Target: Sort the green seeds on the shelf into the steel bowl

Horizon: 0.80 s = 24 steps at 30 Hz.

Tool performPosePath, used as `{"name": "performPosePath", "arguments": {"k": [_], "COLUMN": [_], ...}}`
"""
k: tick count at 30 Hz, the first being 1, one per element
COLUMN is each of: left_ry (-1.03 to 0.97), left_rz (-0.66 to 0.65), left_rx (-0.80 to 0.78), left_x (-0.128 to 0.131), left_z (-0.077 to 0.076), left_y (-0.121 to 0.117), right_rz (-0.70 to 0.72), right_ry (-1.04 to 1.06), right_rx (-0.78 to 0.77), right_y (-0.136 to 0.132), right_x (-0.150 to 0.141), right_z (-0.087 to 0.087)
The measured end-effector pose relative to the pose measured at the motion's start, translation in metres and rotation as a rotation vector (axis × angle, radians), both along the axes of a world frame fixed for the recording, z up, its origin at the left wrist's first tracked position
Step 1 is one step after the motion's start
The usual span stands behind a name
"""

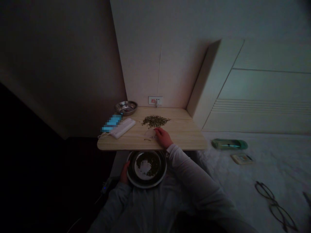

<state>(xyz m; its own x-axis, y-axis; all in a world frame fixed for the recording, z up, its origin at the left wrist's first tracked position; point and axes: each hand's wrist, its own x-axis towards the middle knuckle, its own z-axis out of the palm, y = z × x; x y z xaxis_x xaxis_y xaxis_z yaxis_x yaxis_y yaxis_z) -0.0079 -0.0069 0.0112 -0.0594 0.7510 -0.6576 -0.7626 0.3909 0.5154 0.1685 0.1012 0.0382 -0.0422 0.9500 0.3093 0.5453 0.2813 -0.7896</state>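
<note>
My left hand point(124, 172) grips the left rim of a round metal bowl point(147, 185), held below the front edge of the small wooden table point(179, 142). Inside it, small dark green grains or seeds lie in a ring around a pale bare patch. My right hand point(164, 137) rests over the table's front part, fingers pinched on a faint, see-through thin piece point(150, 133) whose kind I cannot make out. Just beyond the fingers spreads a loose pile of the same small dark grains point(155, 121). A few stray grains lie near the front edge.
At the table's back left stands a second metal bowl point(126, 107). A lit phone point(111, 123) and a white power strip point(122, 127) lie in front of it. A wall socket point(155, 100) is behind. On the bed are a green bottle point(229, 144), a small flat packet-like object point(242, 159) and glasses point(274, 204).
</note>
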Motion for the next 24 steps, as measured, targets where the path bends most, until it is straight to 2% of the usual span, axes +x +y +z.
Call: {"name": "performPosePath", "arguments": {"k": [4, 8, 17, 24], "left_ry": [0.072, 0.042, 0.086, 0.129], "left_rz": [0.036, 0.001, 0.01, 0.028], "left_rx": [-0.015, 0.041, 0.034, 0.035], "left_x": [-0.002, -0.005, 0.0, 0.0], "left_z": [-0.009, -0.014, 0.001, 0.002], "left_y": [0.004, 0.005, 0.001, 0.0], "right_rz": [-0.001, -0.008, 0.036, -0.015], "right_ry": [-0.01, -0.038, -0.072, -0.033], "right_rx": [0.0, -0.013, -0.057, -0.048], "right_y": [-0.001, -0.002, -0.004, -0.002], "right_x": [0.0, -0.002, -0.002, -0.002], "right_z": [0.001, 0.002, 0.004, 0.003]}}
